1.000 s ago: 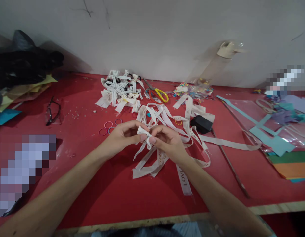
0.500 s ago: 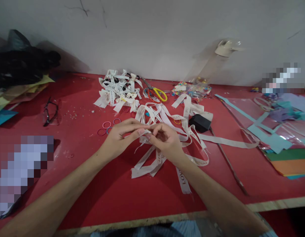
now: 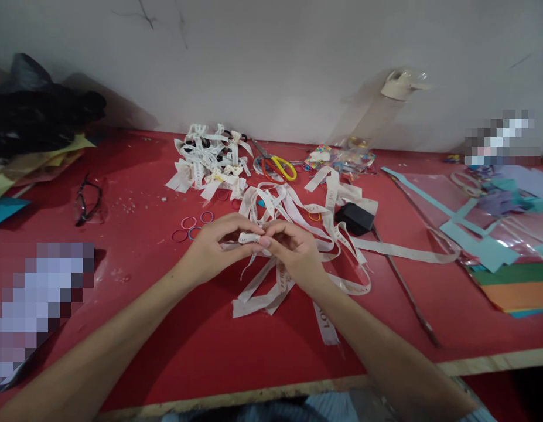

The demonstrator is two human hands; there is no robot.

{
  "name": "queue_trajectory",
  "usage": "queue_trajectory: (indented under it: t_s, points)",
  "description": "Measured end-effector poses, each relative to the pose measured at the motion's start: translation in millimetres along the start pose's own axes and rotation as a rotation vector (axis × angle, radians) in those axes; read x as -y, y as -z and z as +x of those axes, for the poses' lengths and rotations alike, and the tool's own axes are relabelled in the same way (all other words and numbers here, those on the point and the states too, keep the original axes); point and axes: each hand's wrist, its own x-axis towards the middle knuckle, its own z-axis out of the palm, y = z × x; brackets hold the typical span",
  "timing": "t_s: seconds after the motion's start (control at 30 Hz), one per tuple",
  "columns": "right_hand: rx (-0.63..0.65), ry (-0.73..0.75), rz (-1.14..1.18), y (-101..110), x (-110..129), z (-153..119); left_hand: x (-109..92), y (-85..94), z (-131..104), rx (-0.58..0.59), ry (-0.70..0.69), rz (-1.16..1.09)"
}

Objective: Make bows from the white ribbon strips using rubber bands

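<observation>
A short piece of white printed ribbon (image 3: 248, 238) is bunched between my two hands above the table. My left hand (image 3: 222, 239) pinches it from the left, with thumb and fingers curled round it. From the right, my right hand (image 3: 293, 243) grips the same ribbon, thumb tip and fingertips pressed together and touching the left fingertips. Beneath and behind them lie loose lengths of white lettered ribbon (image 3: 271, 300). Several coloured elastic bands (image 3: 188, 223) rest just left of my left hand. My palms hide part of the ribbon.
White ribbon bows (image 3: 209, 153) are heaped at the back beside red-and-yellow scissors (image 3: 282, 167). A black box-shaped object (image 3: 355, 218) and a thin rod (image 3: 412, 299) lie to the right. Glasses (image 3: 87, 199) are at left. A bottle (image 3: 385, 111) stands by the wall; coloured sheets (image 3: 512, 287) lie far right.
My fingers have shifted round the ribbon; the left thumb has moved lower and a bunched loop now shows between the hands. The things on the table have stayed in place.
</observation>
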Motion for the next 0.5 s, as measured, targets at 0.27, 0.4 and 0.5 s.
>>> queue_trajectory:
  t_s: [0.27,0.4,0.5]
  points:
    - [0.117,-0.036,-0.068,7.1,-2.6,3.9,0.7,1.0,-0.2,0.036,0.15,-0.031]
    - [0.171,-0.086,-0.083,9.5,2.4,4.9,-0.7,3.8,1.4,0.085,0.17,-0.102]
    - [0.191,-0.089,-0.041,8.8,5.4,4.9,-1.0,5.5,1.2,0.107,0.17,-0.118]
